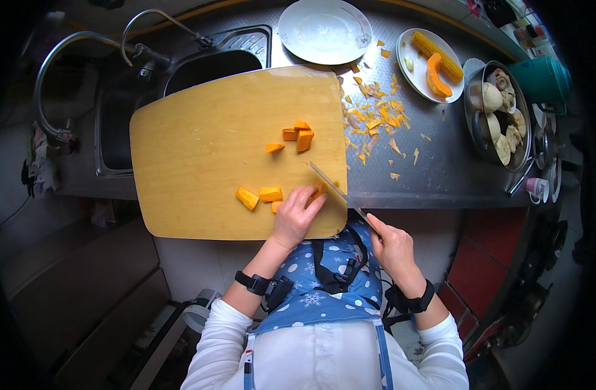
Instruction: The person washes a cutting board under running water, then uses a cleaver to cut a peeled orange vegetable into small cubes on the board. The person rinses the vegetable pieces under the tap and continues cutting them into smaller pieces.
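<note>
My right hand (394,246) grips the handle of a kitchen knife (329,181), its blade angled up and left over the right side of a yellow cutting board (195,161). Beside the blade, my left hand (296,214) holds a piece of orange pumpkin (318,190) on the board, partly hidden by the fingers. Just left of that hand lie pumpkin chunks (270,194), one of them partly covered, and another chunk (247,198) farther left. Higher on the board sits a small group of pumpkin pieces (305,140), with a wedge (274,147) set apart from them.
Pumpkin peelings (376,117) litter the steel counter (434,180) right of the board. Behind stand a large white plate (322,29) and a smaller plate (410,73) with corn (437,56) and pumpkin. A metal pot (473,139) holds buns at right; a sink (113,146) lies left.
</note>
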A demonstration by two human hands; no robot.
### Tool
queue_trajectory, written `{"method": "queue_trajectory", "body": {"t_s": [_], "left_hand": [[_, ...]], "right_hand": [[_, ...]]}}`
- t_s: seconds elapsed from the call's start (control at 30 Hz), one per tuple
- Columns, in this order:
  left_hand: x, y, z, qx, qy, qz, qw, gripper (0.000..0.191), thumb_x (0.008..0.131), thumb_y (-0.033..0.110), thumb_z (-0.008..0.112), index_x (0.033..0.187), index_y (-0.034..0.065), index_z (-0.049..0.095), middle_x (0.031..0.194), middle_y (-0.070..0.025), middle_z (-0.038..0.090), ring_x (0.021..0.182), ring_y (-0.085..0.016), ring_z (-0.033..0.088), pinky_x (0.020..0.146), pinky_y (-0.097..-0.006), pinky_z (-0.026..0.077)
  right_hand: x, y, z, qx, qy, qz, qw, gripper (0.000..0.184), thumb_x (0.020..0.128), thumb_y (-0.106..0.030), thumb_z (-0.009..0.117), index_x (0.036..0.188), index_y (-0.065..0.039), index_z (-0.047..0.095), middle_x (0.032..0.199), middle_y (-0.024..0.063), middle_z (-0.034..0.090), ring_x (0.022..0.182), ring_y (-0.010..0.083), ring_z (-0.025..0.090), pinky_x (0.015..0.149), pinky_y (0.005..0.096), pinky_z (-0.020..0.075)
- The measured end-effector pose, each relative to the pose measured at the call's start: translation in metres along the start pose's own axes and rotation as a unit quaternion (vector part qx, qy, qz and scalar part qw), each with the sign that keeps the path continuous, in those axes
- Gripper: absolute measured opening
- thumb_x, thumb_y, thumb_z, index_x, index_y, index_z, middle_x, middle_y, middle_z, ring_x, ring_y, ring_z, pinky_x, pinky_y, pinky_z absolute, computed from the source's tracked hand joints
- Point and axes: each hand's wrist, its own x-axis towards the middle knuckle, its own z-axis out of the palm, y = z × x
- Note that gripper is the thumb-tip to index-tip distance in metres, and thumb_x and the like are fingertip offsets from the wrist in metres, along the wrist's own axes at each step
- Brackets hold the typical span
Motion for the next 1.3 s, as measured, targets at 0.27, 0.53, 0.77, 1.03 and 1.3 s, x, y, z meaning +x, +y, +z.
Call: {"method": "queue_trajectory", "body": {"t_s": [0.27,0.53,0.77,1.03,1.3], "left_hand": [[0.008,0.002,0.0,0.011,-0.005,0.024,1.0,0.02,0.072,0.003,0.065,0.091,0.0029,0.069,0.099,-0.0109,0.065,0.099,-0.028,0.063,0.077,-0.0329,0.055],[0.01,0.004,-0.002,0.02,-0.022,0.021,0.999,0.018,0.07,0.003,0.065,0.087,0.0018,0.069,0.097,-0.0106,0.065,0.099,-0.028,0.062,0.077,-0.0328,0.055],[0.013,0.004,-0.003,0.019,-0.022,0.031,0.999,0.02,0.07,0.003,0.065,0.09,0.0015,0.069,0.099,-0.0107,0.066,0.101,-0.028,0.062,0.077,-0.0329,0.055],[0.016,0.006,-0.003,0.002,-0.023,0.024,0.999,0.024,0.072,0.003,0.063,0.095,0.0022,0.069,0.102,-0.0107,0.065,0.101,-0.027,0.062,0.079,-0.033,0.054],[0.014,0.007,-0.004,0.011,-0.036,0.011,0.999,0.024,0.073,0.004,0.062,0.096,0.0025,0.068,0.103,-0.0107,0.065,0.102,-0.026,0.062,0.077,-0.0323,0.054]], "right_hand": [[-0.013,-0.001,-0.009,-0.03,-0.014,-0.016,0.999,0.036,0.083,-0.01,0.064,0.119,-0.013,0.065,0.071,0.0134,0.065,0.064,0.0306,0.066,0.058,0.04,0.0525],[-0.017,-0.006,-0.013,-0.045,-0.017,-0.025,0.999,0.035,0.084,-0.011,0.064,0.119,-0.013,0.064,0.07,0.0124,0.065,0.062,0.0301,0.066,0.056,0.0393,0.053],[-0.014,-0.007,-0.017,-0.042,-0.031,-0.013,0.999,0.029,0.084,-0.01,0.062,0.113,-0.011,0.065,0.071,0.0151,0.066,0.062,0.0333,0.066,0.056,0.0415,0.0529],[-0.006,-0.004,-0.015,-0.027,-0.048,-0.006,0.998,0.028,0.084,-0.01,0.061,0.111,-0.012,0.065,0.07,0.0165,0.065,0.062,0.0349,0.066,0.057,0.0434,0.053],[-0.007,-0.009,-0.024,-0.014,-0.056,0.007,0.998,0.025,0.085,-0.01,0.061,0.11,-0.013,0.066,0.07,0.0163,0.066,0.063,0.0345,0.066,0.056,0.0427,0.0532]]}}
